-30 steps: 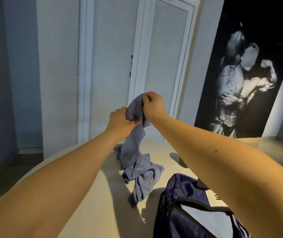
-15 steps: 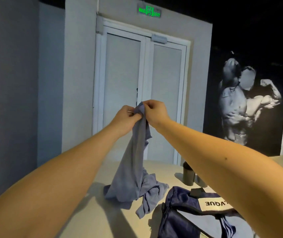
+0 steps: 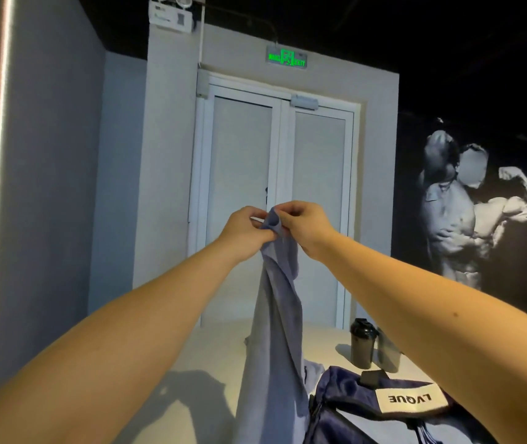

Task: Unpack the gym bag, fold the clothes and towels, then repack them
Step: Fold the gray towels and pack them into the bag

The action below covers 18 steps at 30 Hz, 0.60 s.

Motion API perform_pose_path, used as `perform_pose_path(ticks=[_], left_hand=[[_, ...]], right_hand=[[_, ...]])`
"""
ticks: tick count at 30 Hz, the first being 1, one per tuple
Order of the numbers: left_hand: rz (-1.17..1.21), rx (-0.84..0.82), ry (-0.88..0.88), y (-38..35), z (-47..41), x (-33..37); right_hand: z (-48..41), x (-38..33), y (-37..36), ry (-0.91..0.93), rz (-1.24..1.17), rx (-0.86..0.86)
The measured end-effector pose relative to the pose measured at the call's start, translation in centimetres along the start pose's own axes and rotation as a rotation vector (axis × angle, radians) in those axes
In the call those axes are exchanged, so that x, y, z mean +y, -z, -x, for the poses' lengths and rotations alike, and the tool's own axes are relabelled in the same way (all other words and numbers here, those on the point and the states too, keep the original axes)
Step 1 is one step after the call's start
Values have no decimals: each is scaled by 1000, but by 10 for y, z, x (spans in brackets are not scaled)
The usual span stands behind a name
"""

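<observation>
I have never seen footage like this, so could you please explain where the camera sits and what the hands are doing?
No machine here: a person wears a wide-angle camera on the head, so this single view looks out along their own bare arms. The left hand and right hand pinch the top of a blue-grey cloth, which hangs down. On the pale table stand a navy gym bag and a dark shaker bottle.

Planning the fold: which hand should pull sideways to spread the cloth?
Probably the left hand: both pinch the cloth, but bare table lies that side; gym bag and bottle crowd the right hand.
</observation>
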<state>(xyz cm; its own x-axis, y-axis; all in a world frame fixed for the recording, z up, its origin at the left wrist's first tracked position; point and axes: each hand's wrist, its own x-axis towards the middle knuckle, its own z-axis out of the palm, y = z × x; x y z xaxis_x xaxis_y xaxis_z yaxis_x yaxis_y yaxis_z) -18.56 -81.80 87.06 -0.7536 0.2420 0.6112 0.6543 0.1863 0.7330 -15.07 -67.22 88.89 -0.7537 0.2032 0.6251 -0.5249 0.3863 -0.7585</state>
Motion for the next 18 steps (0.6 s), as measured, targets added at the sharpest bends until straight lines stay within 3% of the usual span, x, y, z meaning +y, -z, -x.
perform_pose_path(ticks=[4,7,10,13,18], left_hand=[[-87,27,-34,8,6,1],[-70,40,-20,18,6,4],[-80,45,-21,32,7,3],[-145,39,-48,48,10,-1],[-447,-44,-97,79,21,-24]], right_hand=[[9,6,9,-55,96,-144],[16,26,15,-221,339,-325],[24,48,17,-332,392,-363],[29,58,22,-409,150,-387],[27,56,34,-449,-358,-365]])
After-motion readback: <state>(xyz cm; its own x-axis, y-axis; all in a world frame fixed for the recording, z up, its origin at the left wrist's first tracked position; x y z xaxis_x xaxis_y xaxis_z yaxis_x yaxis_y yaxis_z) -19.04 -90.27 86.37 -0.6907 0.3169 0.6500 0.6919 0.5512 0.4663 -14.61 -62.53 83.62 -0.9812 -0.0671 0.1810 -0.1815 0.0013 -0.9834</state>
